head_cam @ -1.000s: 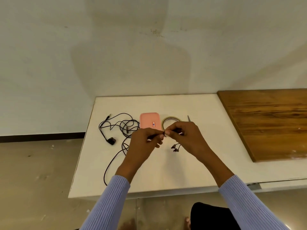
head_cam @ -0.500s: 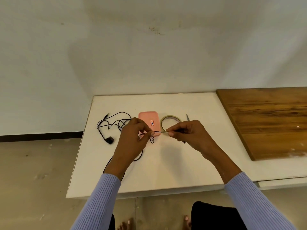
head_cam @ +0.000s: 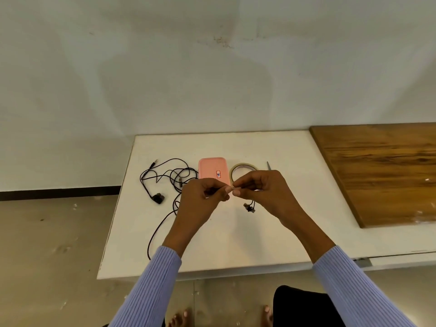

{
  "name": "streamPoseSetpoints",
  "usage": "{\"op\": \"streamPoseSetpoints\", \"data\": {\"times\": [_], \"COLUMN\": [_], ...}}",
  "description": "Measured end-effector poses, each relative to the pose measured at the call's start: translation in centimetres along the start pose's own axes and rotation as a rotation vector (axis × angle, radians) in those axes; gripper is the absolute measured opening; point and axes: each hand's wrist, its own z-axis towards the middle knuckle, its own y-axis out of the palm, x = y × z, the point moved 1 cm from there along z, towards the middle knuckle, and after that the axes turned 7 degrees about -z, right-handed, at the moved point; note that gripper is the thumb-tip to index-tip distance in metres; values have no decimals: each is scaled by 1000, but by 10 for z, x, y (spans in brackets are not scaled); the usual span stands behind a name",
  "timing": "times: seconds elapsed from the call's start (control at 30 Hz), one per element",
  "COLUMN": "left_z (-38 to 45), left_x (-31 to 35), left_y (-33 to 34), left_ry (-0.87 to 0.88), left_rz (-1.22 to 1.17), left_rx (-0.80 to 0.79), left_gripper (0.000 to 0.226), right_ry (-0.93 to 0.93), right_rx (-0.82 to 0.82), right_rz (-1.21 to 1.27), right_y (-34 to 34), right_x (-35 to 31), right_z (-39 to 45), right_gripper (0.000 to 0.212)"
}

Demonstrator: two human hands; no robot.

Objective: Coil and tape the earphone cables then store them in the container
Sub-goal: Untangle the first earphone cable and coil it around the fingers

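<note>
White table (head_cam: pixel 236 244) pushed up against a plain off-white wall (head_cam: pixel 212 79), which has a few scuffs up high. A wooden board (head_cam: pixel 382 171) with pretty strong grain covers the table's right side. There's a thin grey pointed thing (head_cam: pixel 269 165) lying near the middle, maybe a scissor blade or pen, too small to tell. Dusty tan floor (head_cam: pixel 47 256) below, dark skirting strip (head_cam: pixel 59 193) along the wall.

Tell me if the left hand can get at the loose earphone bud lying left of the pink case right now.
Probably not yet. The left hand pinches the cable it works on with the right hand. Nothing blocks the way to the loose earphone bud on the white table, but the hand is busy.
</note>
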Motion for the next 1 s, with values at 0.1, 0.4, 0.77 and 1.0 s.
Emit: {"op": "streamPoseSetpoints", "data": {"times": [0.1, 0.4, 0.77, 1.0], "left_z": [1, -2, 0, 1], "left_x": [-1, 0, -2, -5], "left_y": [-1, -6, -16, -19], "left_ry": [11, 39, 50, 26], "left_rz": [82, 139, 118, 61], "left_rx": [10, 17, 112, 23], "left_gripper": [9, 9, 7, 9], "right_ry": [-22, -27, 24, 38], "right_rx": [-11, 47, -219, -321], "right_rz": [-129, -360, -169, -179], "right_y": [-2, -3, 10, 16], "right_x": [1, 10, 1, -4], "right_z": [1, 4, 1, 1], "right_gripper": [12, 11, 16, 18]}}
